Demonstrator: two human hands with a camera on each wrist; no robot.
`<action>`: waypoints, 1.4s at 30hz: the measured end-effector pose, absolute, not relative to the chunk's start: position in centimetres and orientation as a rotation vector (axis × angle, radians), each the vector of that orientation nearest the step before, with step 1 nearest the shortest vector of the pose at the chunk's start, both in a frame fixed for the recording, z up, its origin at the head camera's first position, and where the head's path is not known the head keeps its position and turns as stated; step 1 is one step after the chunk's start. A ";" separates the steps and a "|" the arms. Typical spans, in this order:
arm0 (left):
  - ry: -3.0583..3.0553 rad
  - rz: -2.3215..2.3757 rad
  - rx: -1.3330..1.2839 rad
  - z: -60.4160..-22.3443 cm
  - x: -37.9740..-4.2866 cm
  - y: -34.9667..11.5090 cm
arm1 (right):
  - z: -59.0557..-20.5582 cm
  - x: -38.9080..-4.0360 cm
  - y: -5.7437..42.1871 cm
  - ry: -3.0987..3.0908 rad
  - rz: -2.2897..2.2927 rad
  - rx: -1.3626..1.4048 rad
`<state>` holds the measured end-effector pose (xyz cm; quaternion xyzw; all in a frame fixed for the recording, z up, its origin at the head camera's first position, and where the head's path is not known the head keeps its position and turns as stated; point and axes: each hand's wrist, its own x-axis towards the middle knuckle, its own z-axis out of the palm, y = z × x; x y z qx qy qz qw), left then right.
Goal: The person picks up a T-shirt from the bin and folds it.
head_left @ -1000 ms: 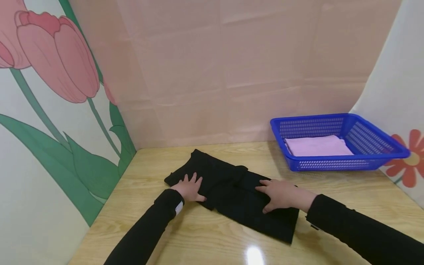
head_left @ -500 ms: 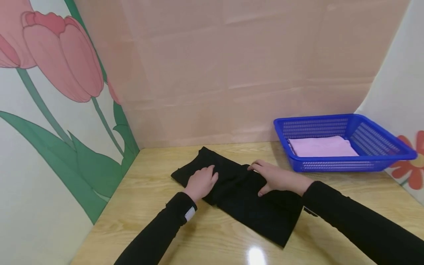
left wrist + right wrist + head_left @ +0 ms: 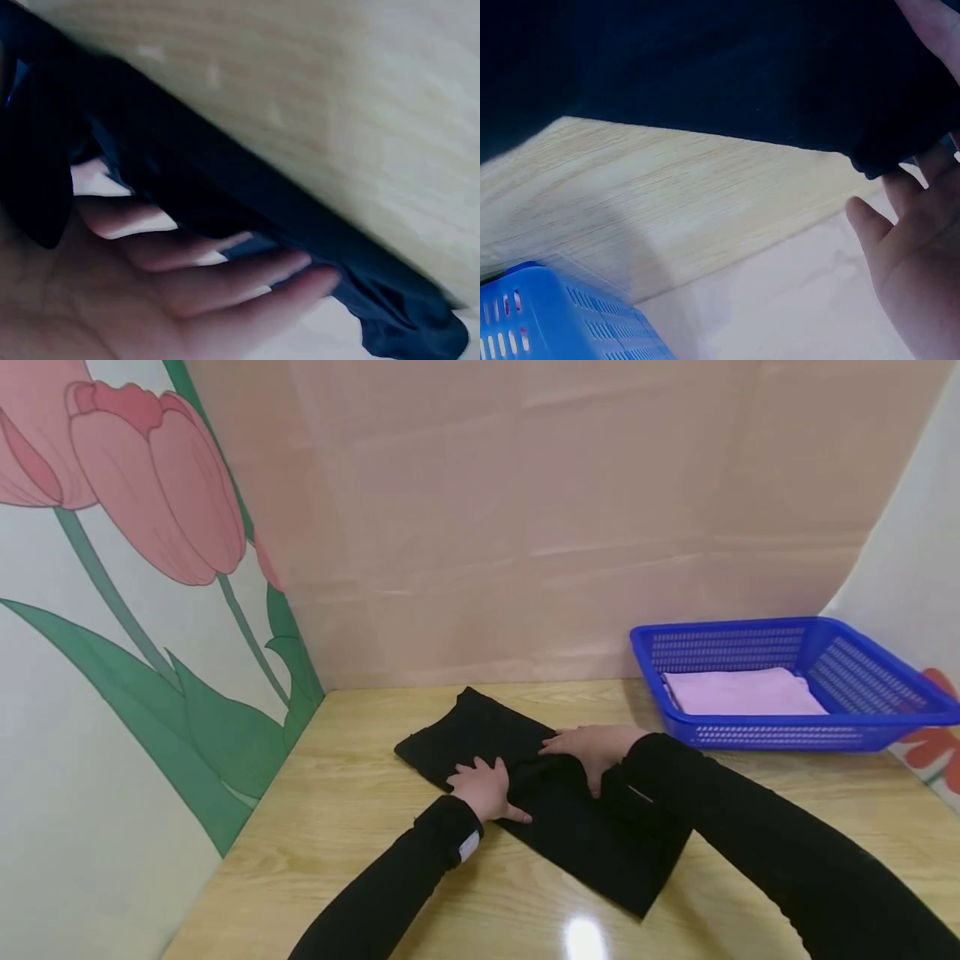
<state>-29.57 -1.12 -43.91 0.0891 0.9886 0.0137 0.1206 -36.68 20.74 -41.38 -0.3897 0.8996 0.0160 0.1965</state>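
Observation:
A black piece of clothing (image 3: 600, 843) lies folded, long and slanted, on the table; its exact kind cannot be told. Spread fingers of my left hand (image 3: 483, 789) rest on its near edge, left of the middle. In the left wrist view that hand (image 3: 172, 292) reaches under a dark fold with its fingers fairly straight. My right hand (image 3: 592, 752) lies on the far edge, thumb apart from the fingers and pointing toward me. The right wrist view has this hand (image 3: 922, 240) at the cloth's edge, its fingertips partly hidden by the cloth (image 3: 705, 67).
A blue plastic basket (image 3: 772, 732) stands at the back right, holding a folded pink cloth (image 3: 742, 693). The wooden table (image 3: 322, 827) ends at a pinkish-beige backdrop (image 3: 450, 527). A panel with printed tulips (image 3: 165, 485) borders the left side.
My left hand has slid rightward along the cloth and spread its fingers again. My right hand has moved left and away from me to the far edge. The view has turned slightly left.

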 end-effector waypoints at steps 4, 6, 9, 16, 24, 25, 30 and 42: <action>2.867 0.062 0.435 -44.1 -30.9 -1.6 | -41.5 -36.5 21.4 2.547 0.030 -1.075; 2.843 0.070 0.519 -44.1 -31.5 -2.0 | -41.7 -36.2 21.8 2.579 0.014 -1.093; 2.767 0.105 0.614 -43.9 -32.4 -2.4 | -42.1 -35.5 22.3 2.642 -0.018 -1.127; 2.636 0.158 0.748 -43.5 -34.6 -2.8 | -43.4 -33.2 22.6 2.810 -0.026 -1.053; 2.541 0.035 0.912 -42.9 -37.2 -3.0 | -44.1 -30.4 20.5 2.944 0.025 -0.768; 2.543 0.015 0.923 -42.8 -37.4 -2.9 | -44.2 -30.2 20.3 2.953 0.019 -0.739; 2.610 -0.100 0.908 -43.0 -38.1 -2.7 | -44.8 -30.1 19.6 2.994 -0.020 -0.660; 2.881 -0.018 0.824 -44.7 -40.1 -2.6 | -44.7 -32.4 20.4 2.995 -0.075 -0.552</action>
